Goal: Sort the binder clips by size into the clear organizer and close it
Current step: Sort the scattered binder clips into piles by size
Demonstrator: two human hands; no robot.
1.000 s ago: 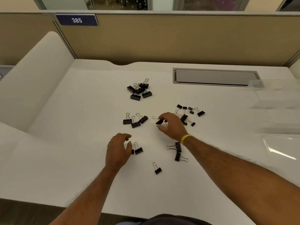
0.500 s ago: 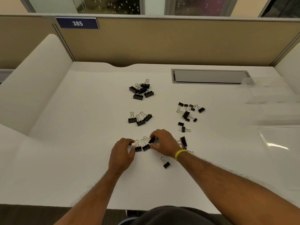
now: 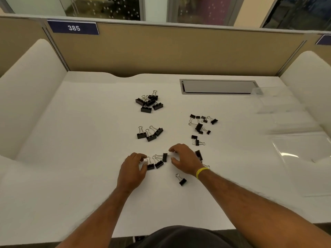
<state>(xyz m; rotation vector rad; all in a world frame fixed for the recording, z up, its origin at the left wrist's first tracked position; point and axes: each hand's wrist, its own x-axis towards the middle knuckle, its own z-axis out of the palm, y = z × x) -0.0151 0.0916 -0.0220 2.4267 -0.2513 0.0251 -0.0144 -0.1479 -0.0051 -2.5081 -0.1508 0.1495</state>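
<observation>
Three mid-sized binder clips (image 3: 157, 161) lie in a short row on the white desk (image 3: 80, 158), right between my hands. My left hand (image 3: 133, 169) sits at the row's left end with its fingers curled. The thumb is against the black body of the nearest clip, and I cannot tell whether I am actually pinching it. My right hand (image 3: 184, 158) rests just right of the row, thumb and fingers loosely bent and apart, holding nothing. It has a yellow wristband (image 3: 201, 171) at the wrist.

One single clip (image 3: 181, 180) lies nearer me, below that wrist, and another clip (image 3: 198, 154) shows just behind the hand. Farther out is a trio of similar clips (image 3: 149, 133), and beyond them a pile of large clips (image 3: 148, 102). To the right are a small pair (image 3: 197, 140) and a scatter of small clips (image 3: 202, 122).

The clear organizer (image 3: 295, 133) stands at the desk's right side, well apart from my hands and too faint for me to make out its compartments. Behind it is a grey hatch (image 3: 218, 86) set into the desk, and a plate marked 385 (image 3: 73, 28) on the partition
</observation>
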